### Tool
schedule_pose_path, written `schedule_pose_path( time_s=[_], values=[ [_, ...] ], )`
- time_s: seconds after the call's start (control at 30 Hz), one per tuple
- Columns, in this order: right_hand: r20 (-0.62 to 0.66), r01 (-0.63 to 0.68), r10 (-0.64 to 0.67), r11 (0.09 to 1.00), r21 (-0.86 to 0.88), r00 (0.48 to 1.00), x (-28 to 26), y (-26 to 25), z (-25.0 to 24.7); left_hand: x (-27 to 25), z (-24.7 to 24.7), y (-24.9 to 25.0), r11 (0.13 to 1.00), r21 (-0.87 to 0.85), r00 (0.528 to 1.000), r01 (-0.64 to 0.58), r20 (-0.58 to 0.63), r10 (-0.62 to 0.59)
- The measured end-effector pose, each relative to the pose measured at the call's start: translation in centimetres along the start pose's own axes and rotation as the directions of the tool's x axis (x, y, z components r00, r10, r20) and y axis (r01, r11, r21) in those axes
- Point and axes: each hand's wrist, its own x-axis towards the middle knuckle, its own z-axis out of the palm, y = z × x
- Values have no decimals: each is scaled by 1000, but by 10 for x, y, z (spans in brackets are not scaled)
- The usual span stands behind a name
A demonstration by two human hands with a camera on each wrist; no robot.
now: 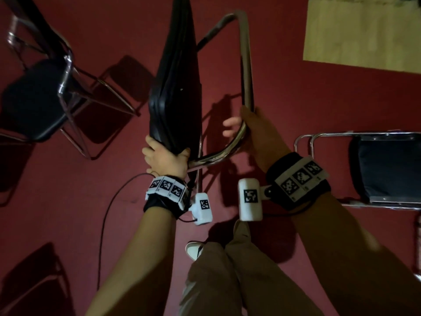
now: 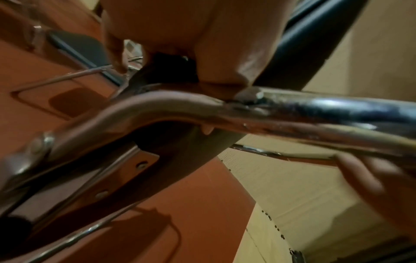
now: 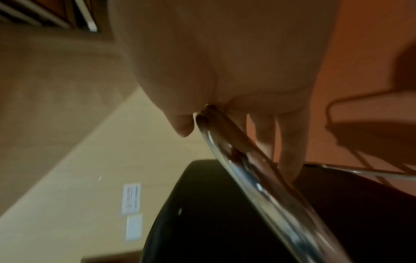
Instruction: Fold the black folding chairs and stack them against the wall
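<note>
The person stands over a black folding chair [image 1: 175,87] in the middle of the red floor [image 1: 296,92], partly collapsed. The left hand [image 1: 165,159] is curled round the near edge of its padded seat [image 1: 176,103], which is tipped up on edge. The right hand [image 1: 248,126] is wrapped round the curved chrome frame tube [image 1: 247,65], fingers hooked over the bend.

The step in hand appears to be closing the fold. To do it well, the two hands should draw seat and tube together evenly, keeping fingers outside the narrowing gap and clear of the hinge bracket [image 2: 144,165], a likely pinch point.

An open chair [image 1: 34,99] stands far left and another chair [image 1: 385,169] lies at the right, both seemingly unstacked. A pale wall [image 1: 362,33] shows far right.
</note>
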Motion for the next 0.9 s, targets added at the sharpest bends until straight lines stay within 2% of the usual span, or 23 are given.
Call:
schedule_pose_path(
  time_s=[0.17, 0.23, 0.33, 0.4, 0.47, 0.57, 0.7, 0.8, 0.9],
  values=[
    [12, -115, 115, 993, 30, 993, 6, -11, -3, 2, -7, -4, 998, -46, 999, -44, 28, 45],
    [1, -135, 135, 989, 57, 991, 6, -14, -1, 6, -9, -6, 983, -171, 995, -74, 47, 84],
    [-20, -147, 149, 987, 69, 989, 6, -20, -4, 5, -16, -5, 910, -409, 984, -69, 123, 130],
    [-3, -161, 161, 985, 70, 987, 7, -24, -4, 5, -20, -1, 878, -472, 971, -82, 159, 177],
    [5, -157, 157, 987, 24, 988, 12, -26, 0, 1, -21, 5, 879, -466, 960, -104, 184, 211],
    [40, -125, 127, 991, -54, 991, 17, -30, 8, -8, -15, 10, 918, -387, 952, -89, 237, 192],
    [42, -116, 116, 993, 4, 992, 23, -28, -3, -23, -11, 19, 936, -327, 954, -133, 214, 210],
    [67, -136, 137, 991, -18, 988, 20, -30, -7, -31, -15, 28, 949, -278, 951, -147, 224, 213],
    [65, -65, 72, 992, -107, 995, 13, -36, -2, -30, -19, 27, 952, -273, 937, -139, 274, 216]
  ],
)
